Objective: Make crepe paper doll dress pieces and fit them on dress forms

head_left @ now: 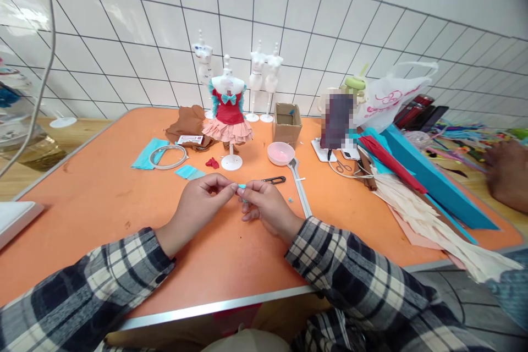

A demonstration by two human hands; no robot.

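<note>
My left hand [204,196] and my right hand [264,203] meet above the orange table [103,192], fingers pinched together on a tiny teal scrap of fabric [242,186] held between them. Just behind them stands a small white mannequin [229,115] in a red top, teal bow and pink ruffled skirt. Black snips [274,180] lie right behind my right hand. A small red fabric piece [212,163] and a teal scrap [188,171] lie near the mannequin's base.
Three bare white mannequins [258,74] stand by the tiled wall. A cardboard box [287,121], pink bowl [281,153], embroidery hoop [167,157], brown cloth [187,124] and teal, red and cream sheets [412,176] lie around. Another person's hand [507,173] is far right.
</note>
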